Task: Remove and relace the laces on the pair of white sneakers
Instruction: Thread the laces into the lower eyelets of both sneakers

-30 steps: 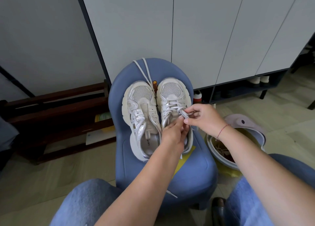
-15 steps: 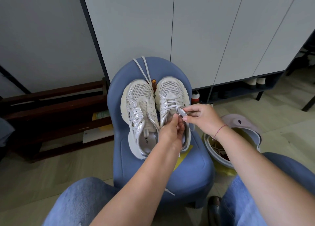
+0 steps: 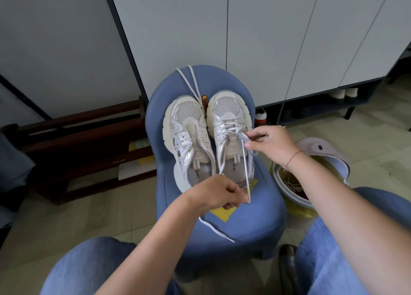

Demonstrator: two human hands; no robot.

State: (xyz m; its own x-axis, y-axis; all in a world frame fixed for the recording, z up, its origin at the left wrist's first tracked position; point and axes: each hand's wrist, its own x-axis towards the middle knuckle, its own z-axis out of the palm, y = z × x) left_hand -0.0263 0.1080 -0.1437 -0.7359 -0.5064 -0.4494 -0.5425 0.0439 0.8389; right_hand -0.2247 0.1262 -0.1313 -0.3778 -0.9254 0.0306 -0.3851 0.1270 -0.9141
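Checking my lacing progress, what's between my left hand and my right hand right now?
In the head view, a white lace stretches from the left hand to the right hand, over the opening of the laced sneaker.

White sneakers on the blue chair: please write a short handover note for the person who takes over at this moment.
Left hand: pinches the white lace, drawn out toward the seat front.
Right hand: pinches the upper eyelet edge of the right sneaker.
Place: both sneakers stand on the blue chair.
Done: the right sneaker has its lower rows laced. The left sneaker shows no lacing, and a loose lace lies over the chair back.
Left: finish the right sneaker, then lace the left sneaker.
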